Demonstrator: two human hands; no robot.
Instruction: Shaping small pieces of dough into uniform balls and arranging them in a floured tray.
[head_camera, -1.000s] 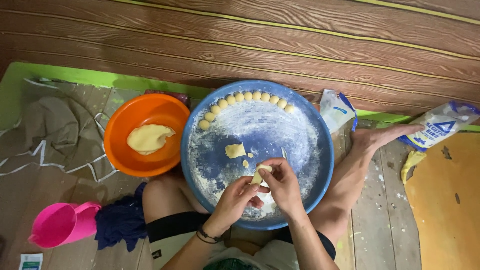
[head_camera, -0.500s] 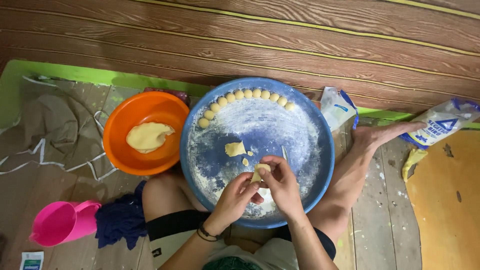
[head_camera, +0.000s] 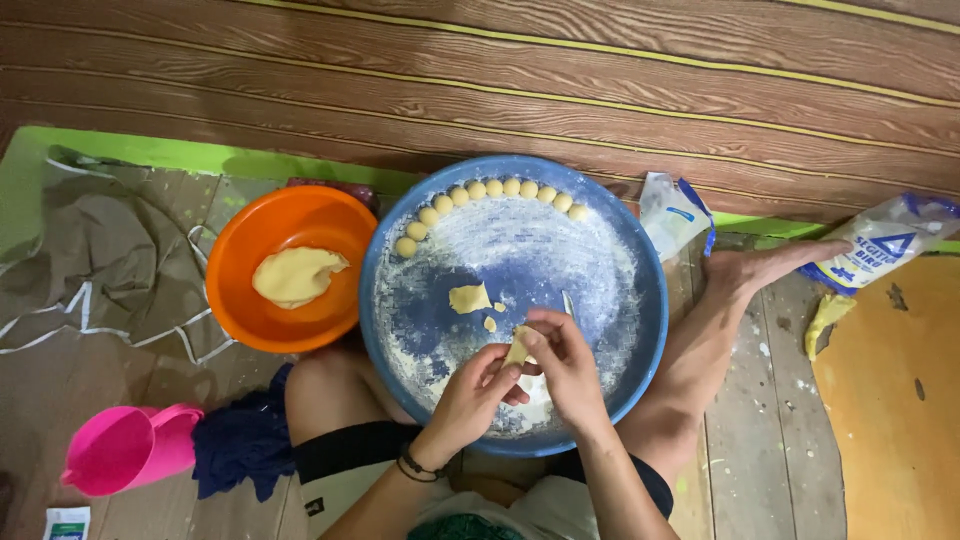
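Centrally, low in the frame, I see both hands pinching one small piece of dough (head_camera: 518, 347): the left hand (head_camera: 472, 392) closes its fingertips on the piece's lower left edge, and the right hand (head_camera: 566, 362) curls thumb and fingers over its upper right. I read both sets of fingers as nearly shut on the piece, which is held just above the near part of the blue floured tray (head_camera: 640, 300). A flat scrap of dough (head_camera: 468, 298) and a smaller crumb (head_camera: 490, 324) lie on the tray's floured middle, just up and left of the hands. Along the tray's upper-left rim, a curved row of dough balls (head_camera: 487, 194) sits ball against ball. Touching the tray's left side, an orange bowl (head_camera: 240, 300) holds a lump of yellow dough (head_camera: 295, 275). A pink jug (head_camera: 128, 450) lies at lower left. Two flour bags (head_camera: 880, 240) rest at the right, near the bare foot (head_camera: 765, 268).
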